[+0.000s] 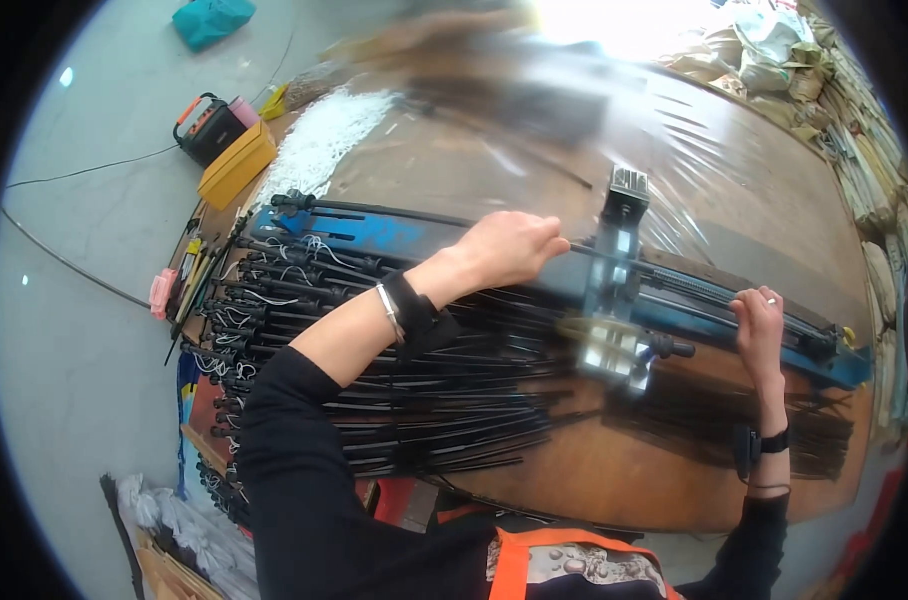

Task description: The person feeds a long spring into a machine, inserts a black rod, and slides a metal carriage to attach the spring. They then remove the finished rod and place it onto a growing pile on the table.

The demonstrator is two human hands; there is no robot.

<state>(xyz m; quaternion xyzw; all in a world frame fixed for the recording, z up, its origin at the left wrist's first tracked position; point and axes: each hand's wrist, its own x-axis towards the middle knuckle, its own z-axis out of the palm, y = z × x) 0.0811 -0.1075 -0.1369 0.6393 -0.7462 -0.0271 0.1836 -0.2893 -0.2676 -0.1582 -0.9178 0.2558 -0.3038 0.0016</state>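
Head view: who has the thin stick (589, 249)?

— The left hand (514, 246). Its thumb and first finger look pinched on the stick, and the other fingers curl in. The stick is over the middle of the worktop (574, 482), and it runs into the blue machine (599, 285).

— And the right hand (761, 320)?

— It is up near the worktop's right edge, just by the spring (699, 286) on the machine. Its fingers are bent and close together. I can't tell if they pinch anything.

— How much looks done?

— A lot, I think. A big pile of black sticks (444, 412) lies along the near edge, on the left. Many have fat black ends by the worktop's left edge, with white strings (242, 370) on them.

— What looks left?

— A bunch of dark sticks (689, 420) lies by the near right corner. I see no fat ends there, so I guess those are not done. The stick in the hand seems to be partway, but I can't follow it all along. More white bits (324, 140) lie at the far left corner. The far edge is too blurry to tell.
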